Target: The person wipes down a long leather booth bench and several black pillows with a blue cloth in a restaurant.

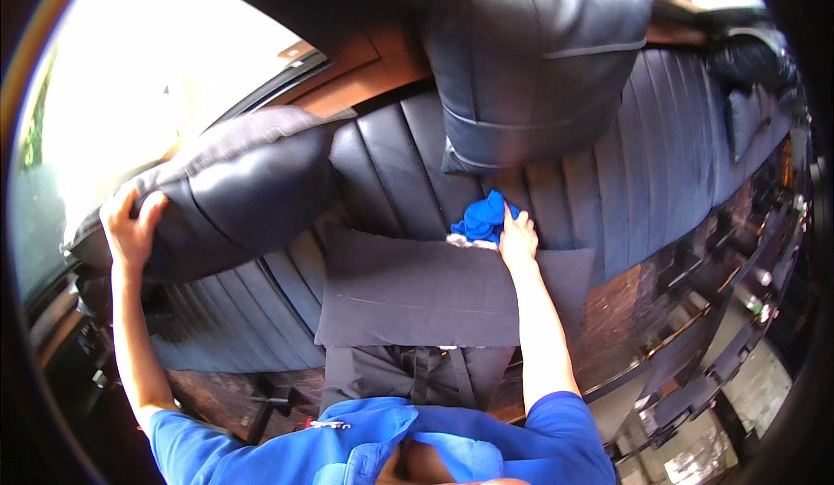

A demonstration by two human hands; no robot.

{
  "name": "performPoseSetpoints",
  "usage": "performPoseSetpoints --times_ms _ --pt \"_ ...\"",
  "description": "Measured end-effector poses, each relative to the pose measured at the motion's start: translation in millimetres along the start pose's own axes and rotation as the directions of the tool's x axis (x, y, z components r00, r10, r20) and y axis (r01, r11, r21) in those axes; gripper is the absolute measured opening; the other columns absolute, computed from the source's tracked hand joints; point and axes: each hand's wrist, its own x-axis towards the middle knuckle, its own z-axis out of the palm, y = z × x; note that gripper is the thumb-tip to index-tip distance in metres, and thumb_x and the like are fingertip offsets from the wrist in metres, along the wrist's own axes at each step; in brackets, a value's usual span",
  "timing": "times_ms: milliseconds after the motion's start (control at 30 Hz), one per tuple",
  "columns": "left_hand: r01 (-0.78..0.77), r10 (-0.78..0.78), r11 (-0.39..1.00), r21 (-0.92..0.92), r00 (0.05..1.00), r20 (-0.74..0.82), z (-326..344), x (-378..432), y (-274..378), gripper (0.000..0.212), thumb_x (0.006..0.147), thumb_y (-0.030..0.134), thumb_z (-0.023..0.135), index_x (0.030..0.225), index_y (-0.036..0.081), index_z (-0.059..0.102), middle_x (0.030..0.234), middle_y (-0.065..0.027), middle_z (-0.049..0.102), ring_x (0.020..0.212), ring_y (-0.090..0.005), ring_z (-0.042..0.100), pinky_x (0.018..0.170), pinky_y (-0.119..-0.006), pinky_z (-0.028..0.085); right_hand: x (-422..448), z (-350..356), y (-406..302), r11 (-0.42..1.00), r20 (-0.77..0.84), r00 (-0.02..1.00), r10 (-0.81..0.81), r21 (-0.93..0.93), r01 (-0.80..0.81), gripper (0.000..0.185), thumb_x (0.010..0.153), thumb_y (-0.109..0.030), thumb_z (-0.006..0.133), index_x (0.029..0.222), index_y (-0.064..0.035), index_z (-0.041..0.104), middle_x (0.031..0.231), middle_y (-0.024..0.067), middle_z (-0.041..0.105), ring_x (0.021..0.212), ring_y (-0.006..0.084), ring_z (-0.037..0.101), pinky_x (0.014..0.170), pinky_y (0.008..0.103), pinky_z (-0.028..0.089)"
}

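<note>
My left hand (133, 228) grips the outer edge of a black leather-look cushion (251, 202), which leans at the left end of the bench seat. My right hand (519, 234) holds a crumpled blue cloth (485, 216) against the black channelled bench upholstery (397, 166). A bit of white material (470, 242) shows under the cloth; what it is I cannot tell. Just in front of my body lies a dark grey fabric cushion (417, 296), partly covered by my right forearm. Another large black cushion (528, 81) with piped seams rests upright against the backrest.
Bright windows (150, 61) stand behind the bench, over an orange-brown ledge (371, 61). Farther right are a small dark cushion (749, 120) and a black bundle (752, 58). Dark furniture (690, 374) crowds the lower right, above a reddish-brown floor (616, 309).
</note>
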Motion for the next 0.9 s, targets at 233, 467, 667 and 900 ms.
performPoseSetpoints --times_ms 233,467,667,900 --pt "0.063 -0.017 0.974 0.219 0.979 -0.202 -5.9 13.1 -80.6 0.048 0.096 0.043 0.057 0.079 -0.001 0.064 0.065 -0.0212 0.056 0.057 -0.0298 0.051 0.059 -0.041 0.043 4.7 1.5 -23.6 0.975 -0.023 0.999 -0.034 0.221 0.038 0.070 0.085 -0.008 0.056 0.146 -0.0330 0.036 0.110 0.0167 0.049 0.101 0.0337 0.055 0.085 0.0441 0.050" --pt "0.296 -0.280 0.953 0.067 0.943 -0.182 3.4 14.9 -57.2 0.055 0.102 0.040 0.046 0.061 0.002 0.046 0.053 -0.0002 0.033 0.053 -0.0112 0.033 0.049 -0.035 0.026 4.4 -7.4 6.3 0.964 -0.051 0.998 0.023 0.265 -0.008 0.071 0.082 -0.007 0.061 0.144 -0.0335 0.039 0.109 0.0163 0.049 0.098 0.0346 0.056 0.084 0.0456 0.049" --pt "0.370 -0.358 0.878 0.303 0.929 -0.098 32.1 -4.6 -130.2 0.039 0.103 0.031 0.042 0.100 -0.002 0.064 0.081 -0.0187 0.064 0.072 -0.0318 0.061 0.070 -0.042 0.048 4.9 2.9 -9.0 0.953 -0.133 0.990 -0.041 0.294 0.079 0.060 0.084 -0.008 0.054 0.140 -0.0290 0.045 0.103 0.0185 0.049 0.093 0.0362 0.057 0.079 0.0474 0.051" --pt "-0.292 0.251 0.946 -0.138 0.934 -0.255 78.2 101.0 251.6 0.041 0.081 0.005 0.073 0.118 0.003 0.057 0.120 -0.0164 0.058 0.113 -0.0300 0.056 0.097 -0.039 0.043 -17.1 -66.5 -80.6 0.666 -0.413 0.838 -0.357 0.516 0.538 0.057 0.073 -0.003 0.063 0.125 -0.0264 0.056 0.088 0.0175 0.055 0.079 0.0366 0.059 0.071 0.0461 0.049"
